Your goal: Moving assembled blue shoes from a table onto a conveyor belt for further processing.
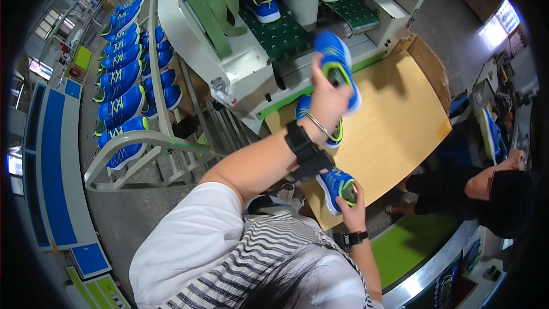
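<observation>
My left hand [329, 100] is closed on a blue sneaker [347, 63] with a white sole and a yellow-green collar, held over the far side of a tan board. The sneaker's toe is blurred and points toward the machine. Partly hidden under that hand and wrist, another blue sneaker [303, 105] lies on the board. Nearer to me, my right hand [353, 209] grips a third blue sneaker [330, 190] by its collar, at the board's near left edge. Its fingers reach into the shoe opening.
Ahead stands a machine with perforated green conveyor belts [280, 37] carrying sneakers. The tan board [394, 120] adjoins it. At left is a metal rack [154, 137] filled with blue sneakers. A co-worker [486, 194] in dark clothes is at right, beside a green conveyor [417, 243].
</observation>
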The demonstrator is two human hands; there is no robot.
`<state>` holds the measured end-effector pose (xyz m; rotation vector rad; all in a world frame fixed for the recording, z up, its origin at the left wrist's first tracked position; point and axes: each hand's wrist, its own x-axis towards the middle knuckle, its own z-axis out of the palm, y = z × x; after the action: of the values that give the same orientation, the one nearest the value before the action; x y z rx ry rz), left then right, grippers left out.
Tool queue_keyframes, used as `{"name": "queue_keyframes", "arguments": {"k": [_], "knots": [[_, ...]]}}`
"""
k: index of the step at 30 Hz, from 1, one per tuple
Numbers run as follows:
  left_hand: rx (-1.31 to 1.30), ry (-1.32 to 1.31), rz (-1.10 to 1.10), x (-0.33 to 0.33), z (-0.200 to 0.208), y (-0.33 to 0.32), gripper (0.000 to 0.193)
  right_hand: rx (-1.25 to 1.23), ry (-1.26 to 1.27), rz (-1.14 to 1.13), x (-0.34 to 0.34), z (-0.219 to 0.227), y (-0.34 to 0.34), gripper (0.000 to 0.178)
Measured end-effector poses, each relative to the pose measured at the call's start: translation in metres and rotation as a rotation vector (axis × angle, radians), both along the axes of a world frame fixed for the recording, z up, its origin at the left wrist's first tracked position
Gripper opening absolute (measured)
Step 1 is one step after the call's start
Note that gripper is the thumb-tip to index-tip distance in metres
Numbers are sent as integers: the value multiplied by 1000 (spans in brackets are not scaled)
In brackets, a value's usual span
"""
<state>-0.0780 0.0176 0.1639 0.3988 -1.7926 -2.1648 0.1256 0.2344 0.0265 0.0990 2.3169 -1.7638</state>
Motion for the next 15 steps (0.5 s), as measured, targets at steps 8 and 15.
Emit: {"name": "queue_keyframes", "arguments": {"k": [8, 15], "knots": [[-660, -49, 506, -90, -11, -98, 102, 18, 486, -84, -168, 127, -3, 63], [-583, 49, 434, -114, 0, -112, 100, 149, 881, 1, -416, 149, -101, 70]]}}
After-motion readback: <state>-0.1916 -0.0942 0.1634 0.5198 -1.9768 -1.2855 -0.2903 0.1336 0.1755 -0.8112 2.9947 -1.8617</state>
